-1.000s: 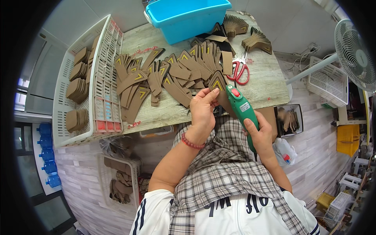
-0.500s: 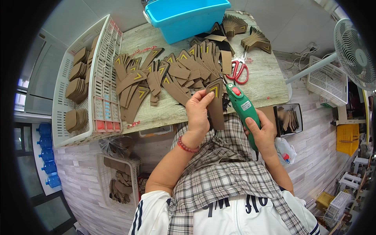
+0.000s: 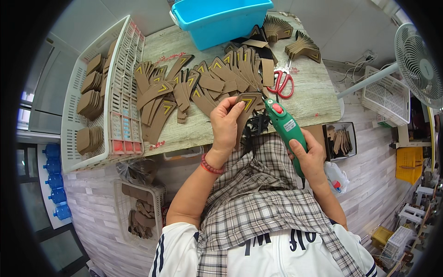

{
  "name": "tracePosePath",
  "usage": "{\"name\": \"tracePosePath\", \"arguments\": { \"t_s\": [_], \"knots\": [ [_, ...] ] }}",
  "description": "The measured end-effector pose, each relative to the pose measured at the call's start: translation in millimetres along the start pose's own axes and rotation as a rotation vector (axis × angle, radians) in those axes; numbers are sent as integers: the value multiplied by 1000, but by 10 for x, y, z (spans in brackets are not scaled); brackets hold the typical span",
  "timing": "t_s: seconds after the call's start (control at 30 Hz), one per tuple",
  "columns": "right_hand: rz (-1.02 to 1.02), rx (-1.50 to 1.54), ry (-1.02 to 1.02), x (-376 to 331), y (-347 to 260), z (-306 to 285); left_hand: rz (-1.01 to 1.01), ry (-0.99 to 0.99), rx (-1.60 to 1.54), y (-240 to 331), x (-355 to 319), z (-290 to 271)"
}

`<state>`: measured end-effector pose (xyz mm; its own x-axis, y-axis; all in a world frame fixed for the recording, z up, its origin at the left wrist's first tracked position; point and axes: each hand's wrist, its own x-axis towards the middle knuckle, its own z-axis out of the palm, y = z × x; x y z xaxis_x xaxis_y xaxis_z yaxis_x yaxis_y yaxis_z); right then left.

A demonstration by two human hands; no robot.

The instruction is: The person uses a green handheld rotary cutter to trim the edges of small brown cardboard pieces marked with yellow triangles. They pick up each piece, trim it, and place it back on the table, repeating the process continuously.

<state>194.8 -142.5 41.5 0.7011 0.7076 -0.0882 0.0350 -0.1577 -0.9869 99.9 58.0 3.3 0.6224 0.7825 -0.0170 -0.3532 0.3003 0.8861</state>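
Between the thumb and fingers of my left hand (image 3: 224, 124) is a brown curved strap piece (image 3: 247, 111) with a yellow V mark and a dark edge; its lower end hangs past the table edge. My right hand (image 3: 309, 157) is wrapped round a green hand-held power tool (image 3: 287, 127) with a red switch. The tool's narrow tip points up and left, close to the piece's upper edge; I cannot tell whether they touch. Many similar strap pieces (image 3: 226, 76) overlap on the table beyond my left hand. Dark scraps (image 3: 258, 123) lie by the front edge.
Red-handled scissors (image 3: 281, 85) lie beyond the tool. A blue tub (image 3: 226, 25) stands at the back of the table (image 3: 318, 101), fanned stacks (image 3: 302, 47) to its right. On the left is a white crate (image 3: 124, 92) with brown stacks. A fan (image 3: 417, 64) stands at right.
My left hand has moved left and slightly up with the strap piece, which is now tilted, uncovering dark scraps at the table edge. My right hand and the tool have hardly moved.
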Motion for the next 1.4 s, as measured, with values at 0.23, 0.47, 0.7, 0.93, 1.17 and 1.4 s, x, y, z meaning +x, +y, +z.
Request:
{"name": "tracePosePath", "arguments": {
  "t_s": [0.23, 0.47, 0.7, 0.93, 1.17, 1.4],
  "knots": [
    [16, -21, -41, -10, -17, -40, 1, -80, 122, 83, 76, -152],
    [43, -28, -127, -6, -24, -145, 5, -156, 389, 280, 165, -284],
    [65, -51, -181, 9, -107, -190, 11, -303, 548, 400, 295, -390],
    [60, -60, -241, 46, -105, -231, -49, -415, 619, 534, 312, -332],
    [59, -111, -255, 111, -172, -200, -160, -478, 632, 413, 250, -288],
    [94, 37, -160, 95, -115, -134, -207, -74, 167, 302, 175, -416]
  ]
}}
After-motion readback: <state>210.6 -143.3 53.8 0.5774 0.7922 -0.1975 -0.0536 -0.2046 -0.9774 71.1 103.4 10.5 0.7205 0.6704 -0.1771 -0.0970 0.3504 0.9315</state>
